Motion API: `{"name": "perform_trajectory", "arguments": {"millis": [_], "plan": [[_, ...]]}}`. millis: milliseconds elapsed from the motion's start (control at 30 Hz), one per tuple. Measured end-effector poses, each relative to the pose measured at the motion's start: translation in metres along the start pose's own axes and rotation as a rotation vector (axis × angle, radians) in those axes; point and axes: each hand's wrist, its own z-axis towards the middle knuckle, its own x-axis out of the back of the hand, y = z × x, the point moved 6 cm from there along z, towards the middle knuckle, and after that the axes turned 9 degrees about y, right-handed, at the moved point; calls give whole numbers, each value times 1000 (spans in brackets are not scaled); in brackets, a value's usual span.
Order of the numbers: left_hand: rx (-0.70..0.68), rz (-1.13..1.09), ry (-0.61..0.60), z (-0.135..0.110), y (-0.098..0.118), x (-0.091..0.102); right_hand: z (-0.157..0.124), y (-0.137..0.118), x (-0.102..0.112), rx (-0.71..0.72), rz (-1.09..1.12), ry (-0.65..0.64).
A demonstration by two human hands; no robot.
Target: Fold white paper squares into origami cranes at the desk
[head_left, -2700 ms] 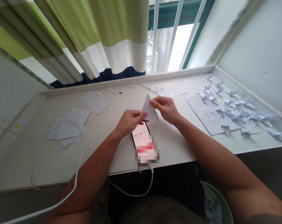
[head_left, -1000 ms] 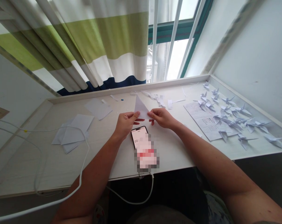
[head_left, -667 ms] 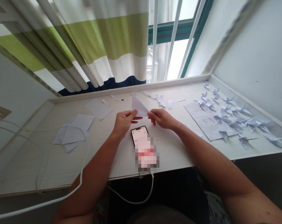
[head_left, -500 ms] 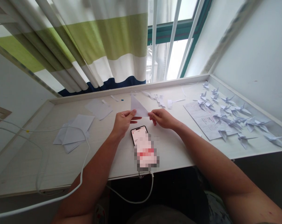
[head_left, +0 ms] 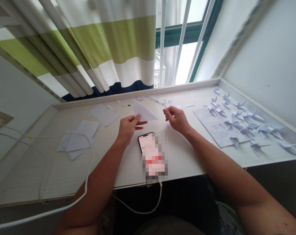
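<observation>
A white sheet of paper folded into a triangle is pinched between the thumb and fingers of my left hand, above the desk. The triangle's right corner points freely toward my right hand. That hand is apart from the paper, its fingers curled and thumb against the index finger, and I see nothing in it. White paper scraps lie just behind it. Below both hands a phone lies face up, its screen partly pixelated.
Loose paper sheets and further sheets lie at left. Several folded paper cranes stand at right, some on a printed sheet. A white cable crosses the left side. A raised rim runs along the desk's back.
My right hand has let go of the triangle's right corner and moved up and to the right. My left hand still holds the paper, shifted slightly left.
</observation>
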Motion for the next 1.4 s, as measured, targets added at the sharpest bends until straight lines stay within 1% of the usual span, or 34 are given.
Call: {"name": "perform_trajectory", "arguments": {"millis": [33, 67, 100, 133, 167, 200, 267, 433, 500, 633, 700, 800, 1000, 1067, 1133, 1267, 1333, 1400], "plan": [[0, 3, -4, 0, -1, -1, -1, -6, 2, 85, 15, 35], [2, 5, -14, 0, -2, -2, -2, -14, 0, 189, 16, 29], [6, 3, -30, -1, -4, -3, -6, -22, -5, 304, 6, -27], [12, -5, -51, -2, -5, -6, -11, -29, -12, 401, -24, -109], [17, -23, -73, -3, -6, -8, -15, -33, -18, 460, -63, -171], [20, -47, -94, -4, -6, -10, -18, -35, -23, 485, -88, -206], [15, -101, -127, -6, -6, -14, -21, -35, -28, 479, -65, -228], [19, -163, -211, -8, -4, -19, -20, -31, -26, 369, 119, -214], [8, -186, -236, -7, -4, -20, -18, -29, -24, 264, 227, -206], [-61, -236, -267, -5, -3, -21, -15, -24, -24, -1, 467, -231], [-78, -239, -282, -5, -3, -21, -14, -23, -27, -95, 560, -248], [-89, -223, -289, -5, -4, -21, -13, -21, -27, -197, 645, -216], [-79, -206, -270, -2, -5, -18, -10, -12, -19, -404, 732, -72], [-70, -184, -230, 0, -5, -15, -9, -11, -19, -459, 763, -98], [-56, -156, -190, 1, -5, -13, -10, -11, -22, -492, 783, -161], [-22, -125, -165, 0, -6, -13, -14, -12, -28, -521, 756, -255], [-30, -111, -140, -1, -7, -13, -16, -12, -29, -539, 743, -269], [-47, -96, -106, -1, -6, -13, -16, -10, -29, -553, 728, -242]]}}
